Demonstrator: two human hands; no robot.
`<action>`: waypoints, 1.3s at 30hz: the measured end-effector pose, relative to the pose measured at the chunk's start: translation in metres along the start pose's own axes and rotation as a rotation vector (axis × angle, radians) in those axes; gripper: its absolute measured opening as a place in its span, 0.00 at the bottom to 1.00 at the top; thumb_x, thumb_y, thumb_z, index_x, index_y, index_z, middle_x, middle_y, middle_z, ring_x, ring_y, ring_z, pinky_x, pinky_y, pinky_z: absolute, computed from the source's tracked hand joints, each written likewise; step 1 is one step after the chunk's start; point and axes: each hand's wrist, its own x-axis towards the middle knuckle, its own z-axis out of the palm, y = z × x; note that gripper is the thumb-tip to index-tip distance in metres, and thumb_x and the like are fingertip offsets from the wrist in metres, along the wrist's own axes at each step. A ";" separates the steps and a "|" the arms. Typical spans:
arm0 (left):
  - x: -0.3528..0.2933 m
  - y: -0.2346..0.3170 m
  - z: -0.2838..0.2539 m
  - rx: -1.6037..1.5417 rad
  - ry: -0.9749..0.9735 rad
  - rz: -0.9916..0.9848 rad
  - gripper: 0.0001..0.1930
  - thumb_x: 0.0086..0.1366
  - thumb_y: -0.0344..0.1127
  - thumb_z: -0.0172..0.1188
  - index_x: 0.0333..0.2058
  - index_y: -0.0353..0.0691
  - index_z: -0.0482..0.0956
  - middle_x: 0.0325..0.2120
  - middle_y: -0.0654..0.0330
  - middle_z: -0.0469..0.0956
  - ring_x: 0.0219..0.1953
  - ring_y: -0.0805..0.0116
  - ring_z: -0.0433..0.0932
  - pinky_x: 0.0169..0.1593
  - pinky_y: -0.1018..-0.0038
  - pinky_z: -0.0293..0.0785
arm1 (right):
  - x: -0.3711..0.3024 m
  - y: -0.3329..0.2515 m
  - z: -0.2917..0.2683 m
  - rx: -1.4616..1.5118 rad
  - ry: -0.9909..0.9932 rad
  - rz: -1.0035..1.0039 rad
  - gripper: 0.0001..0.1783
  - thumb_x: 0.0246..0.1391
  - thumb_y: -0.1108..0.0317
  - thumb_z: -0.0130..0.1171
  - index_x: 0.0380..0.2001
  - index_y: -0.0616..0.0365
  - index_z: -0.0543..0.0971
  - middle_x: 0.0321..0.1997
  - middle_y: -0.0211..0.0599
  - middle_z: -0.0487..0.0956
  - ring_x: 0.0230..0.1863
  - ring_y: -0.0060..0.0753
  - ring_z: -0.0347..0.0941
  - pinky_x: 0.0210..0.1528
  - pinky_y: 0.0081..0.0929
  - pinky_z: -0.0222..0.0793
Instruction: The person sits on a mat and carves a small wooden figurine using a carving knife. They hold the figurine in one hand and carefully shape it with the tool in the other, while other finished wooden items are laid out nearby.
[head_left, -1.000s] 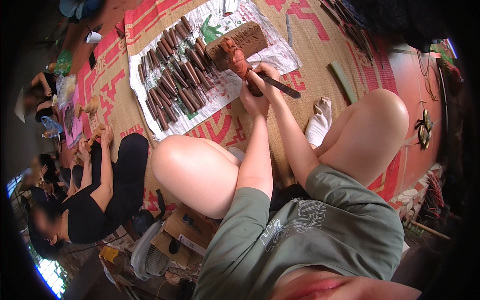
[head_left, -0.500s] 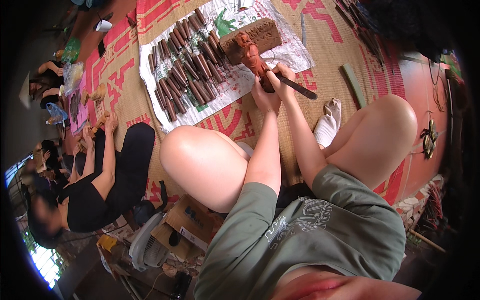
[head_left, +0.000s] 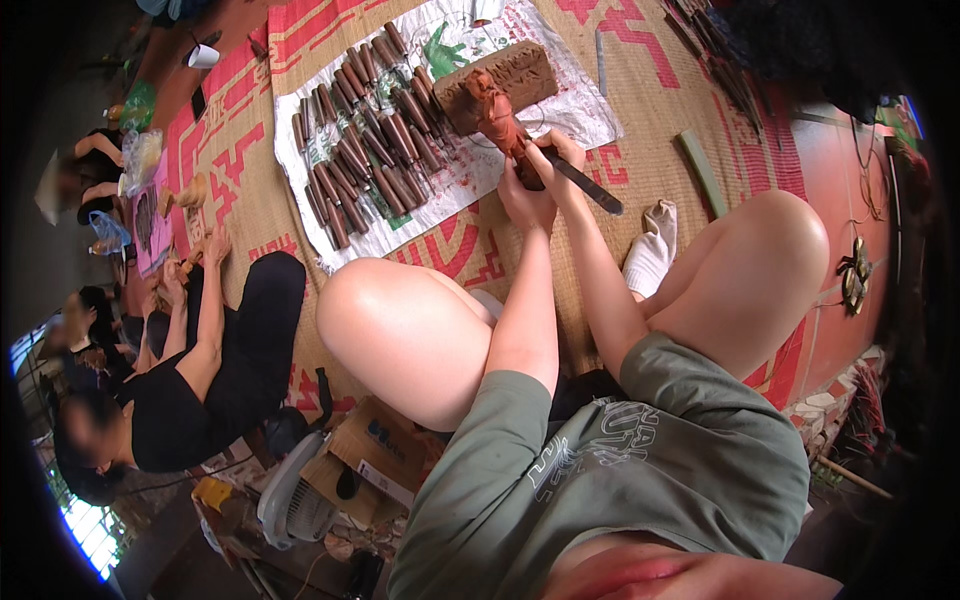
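I sat cross-legged on the woven mat [head_left: 640, 75] with both arms stretched out ahead of my knees. My left hand [head_left: 524, 195] was wrapped around the lower end of a reddish-brown carved wooden figure [head_left: 500, 115], gripping it firmly and holding it tilted, its upper end leaning away from me toward the wooden block [head_left: 500, 80] lying on the white printed sheet [head_left: 450, 180]. The figure's top seemed to rest against that block, though the view was too small for me to be sure they touched. My right hand [head_left: 560, 158] was clenched around a dark-handled carving tool [head_left: 585, 183], whose free end stuck out to my right over the mat while its working end met the figure just above my left fingers.

To the left of the figure, on the same sheet, lay rows of dark brown wooden sticks [head_left: 360, 150], packed side by side. A green flat strip [head_left: 703, 172] lay on the mat to my right, well apart from my hands, and a crumpled white cloth [head_left: 650, 250] sat near my right knee. On my left another person in black [head_left: 200, 390] sat on the mat, their hands [head_left: 195, 260] busy with a pale wooden piece. A small fan [head_left: 295, 495] and a cardboard box [head_left: 385, 455] stood close behind my left knee.
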 end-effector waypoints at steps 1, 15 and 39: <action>-0.002 -0.002 0.000 0.019 0.049 0.043 0.37 0.45 0.46 0.69 0.51 0.30 0.69 0.40 0.44 0.74 0.44 0.49 0.75 0.46 0.63 0.70 | 0.003 -0.007 0.002 -0.025 0.005 0.024 0.10 0.43 0.69 0.64 0.21 0.63 0.75 0.20 0.39 0.77 0.23 0.26 0.73 0.27 0.25 0.67; -0.007 -0.009 0.008 0.153 0.123 0.077 0.35 0.47 0.46 0.67 0.51 0.30 0.69 0.41 0.44 0.74 0.45 0.48 0.73 0.48 0.62 0.69 | 0.005 -0.009 -0.004 -0.065 -0.051 -0.014 0.08 0.41 0.71 0.61 0.20 0.64 0.73 0.18 0.41 0.74 0.21 0.32 0.72 0.26 0.27 0.66; -0.002 -0.019 0.003 0.088 0.076 0.092 0.41 0.41 0.49 0.72 0.51 0.30 0.68 0.41 0.46 0.75 0.45 0.51 0.74 0.48 0.62 0.69 | -0.010 -0.021 -0.022 0.051 0.174 0.213 0.08 0.40 0.72 0.58 0.17 0.62 0.69 0.13 0.30 0.68 0.18 0.18 0.62 0.23 0.22 0.60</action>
